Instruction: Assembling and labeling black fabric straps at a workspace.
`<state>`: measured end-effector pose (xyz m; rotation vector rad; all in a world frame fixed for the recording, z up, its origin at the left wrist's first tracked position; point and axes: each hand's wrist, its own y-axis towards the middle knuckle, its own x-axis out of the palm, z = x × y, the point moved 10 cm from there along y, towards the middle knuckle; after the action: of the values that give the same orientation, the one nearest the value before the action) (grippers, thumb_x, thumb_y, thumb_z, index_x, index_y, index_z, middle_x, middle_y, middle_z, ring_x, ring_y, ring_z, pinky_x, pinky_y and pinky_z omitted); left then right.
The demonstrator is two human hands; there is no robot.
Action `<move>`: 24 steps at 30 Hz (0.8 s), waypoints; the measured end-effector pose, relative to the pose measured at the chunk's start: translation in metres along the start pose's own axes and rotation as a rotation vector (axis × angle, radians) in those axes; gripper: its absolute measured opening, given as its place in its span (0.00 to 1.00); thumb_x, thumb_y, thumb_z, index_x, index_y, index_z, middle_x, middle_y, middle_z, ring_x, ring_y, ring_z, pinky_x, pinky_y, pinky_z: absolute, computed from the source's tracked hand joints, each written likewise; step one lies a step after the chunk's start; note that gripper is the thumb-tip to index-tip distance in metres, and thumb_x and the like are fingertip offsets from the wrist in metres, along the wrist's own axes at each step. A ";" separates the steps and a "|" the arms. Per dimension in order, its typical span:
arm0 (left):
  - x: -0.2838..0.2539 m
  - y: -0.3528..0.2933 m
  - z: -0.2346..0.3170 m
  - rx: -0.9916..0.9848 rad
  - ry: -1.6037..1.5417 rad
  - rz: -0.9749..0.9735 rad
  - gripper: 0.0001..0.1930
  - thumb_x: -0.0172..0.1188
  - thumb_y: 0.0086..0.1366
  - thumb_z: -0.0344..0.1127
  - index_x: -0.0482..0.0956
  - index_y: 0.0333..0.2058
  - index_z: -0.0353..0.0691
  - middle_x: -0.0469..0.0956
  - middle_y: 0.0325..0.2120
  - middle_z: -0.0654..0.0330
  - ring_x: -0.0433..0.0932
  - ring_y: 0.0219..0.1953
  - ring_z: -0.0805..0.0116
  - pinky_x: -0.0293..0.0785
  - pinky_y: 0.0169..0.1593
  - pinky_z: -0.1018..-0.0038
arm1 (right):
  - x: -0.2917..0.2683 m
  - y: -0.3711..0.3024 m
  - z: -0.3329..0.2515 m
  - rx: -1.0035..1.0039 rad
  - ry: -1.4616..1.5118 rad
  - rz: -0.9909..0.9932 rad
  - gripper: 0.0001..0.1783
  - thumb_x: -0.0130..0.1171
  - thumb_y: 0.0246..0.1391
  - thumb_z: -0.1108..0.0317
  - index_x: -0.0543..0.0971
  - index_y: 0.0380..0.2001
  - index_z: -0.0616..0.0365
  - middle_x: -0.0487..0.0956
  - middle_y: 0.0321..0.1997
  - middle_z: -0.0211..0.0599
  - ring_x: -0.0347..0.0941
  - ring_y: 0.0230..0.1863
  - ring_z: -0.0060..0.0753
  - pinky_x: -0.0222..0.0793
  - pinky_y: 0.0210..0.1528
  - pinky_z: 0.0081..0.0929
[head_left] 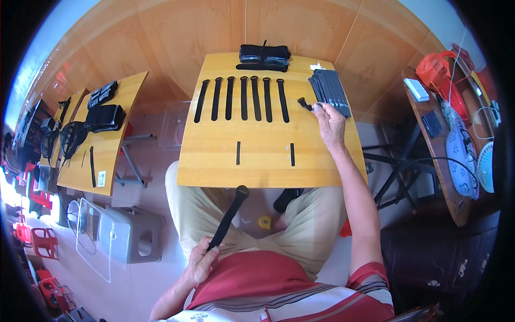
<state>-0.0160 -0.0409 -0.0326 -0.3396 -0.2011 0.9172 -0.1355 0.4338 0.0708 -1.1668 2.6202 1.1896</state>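
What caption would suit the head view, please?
Left hand holds a black strap; right hand is beside seven straps on a wooden table.

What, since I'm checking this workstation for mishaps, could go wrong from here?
The left hand grips the long black strap near one end, away from the table, so it might slip and drop.

The right hand, pinching a dark strap end, overlaps the strap stack near the table's right edge; a tug could knock the stack askew.

The row of seven straps lies loose, so a brushing arm could disturb it.
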 end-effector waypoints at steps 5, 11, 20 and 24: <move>0.003 0.006 -0.004 0.028 -0.001 -0.018 0.10 0.50 0.74 0.37 0.73 0.45 0.36 0.68 0.21 0.69 0.65 0.21 0.80 0.63 0.26 0.80 | 0.014 -0.013 0.044 0.048 -0.088 -0.106 0.16 0.60 0.64 0.59 0.80 0.37 0.64 0.76 0.21 0.40 0.72 0.23 0.26 0.67 0.28 0.27; 0.010 0.013 0.000 0.003 -0.074 -0.035 0.10 0.50 0.75 0.36 0.72 0.46 0.37 0.68 0.22 0.69 0.65 0.21 0.81 0.63 0.26 0.81 | 0.032 -0.017 0.029 0.009 -0.249 -0.210 0.14 0.58 0.64 0.61 0.80 0.39 0.62 0.83 0.33 0.47 0.81 0.35 0.47 0.75 0.39 0.37; 0.016 0.017 0.007 0.021 -0.090 -0.049 0.09 0.51 0.75 0.36 0.72 0.46 0.36 0.69 0.23 0.68 0.65 0.22 0.81 0.63 0.27 0.81 | 0.043 -0.021 0.022 -0.098 -0.399 -0.352 0.10 0.59 0.59 0.69 0.80 0.41 0.61 0.83 0.44 0.45 0.78 0.50 0.48 0.73 0.53 0.38; 0.020 0.018 0.007 0.008 -0.109 -0.061 0.10 0.52 0.75 0.36 0.72 0.46 0.37 0.68 0.24 0.69 0.64 0.23 0.81 0.62 0.27 0.81 | 0.041 -0.023 0.026 -0.137 -0.373 -0.364 0.10 0.60 0.57 0.70 0.80 0.40 0.62 0.82 0.47 0.45 0.77 0.52 0.48 0.72 0.55 0.37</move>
<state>-0.0199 -0.0134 -0.0327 -0.2748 -0.3068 0.8769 -0.1566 0.4153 0.0246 -1.2316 1.9849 1.3640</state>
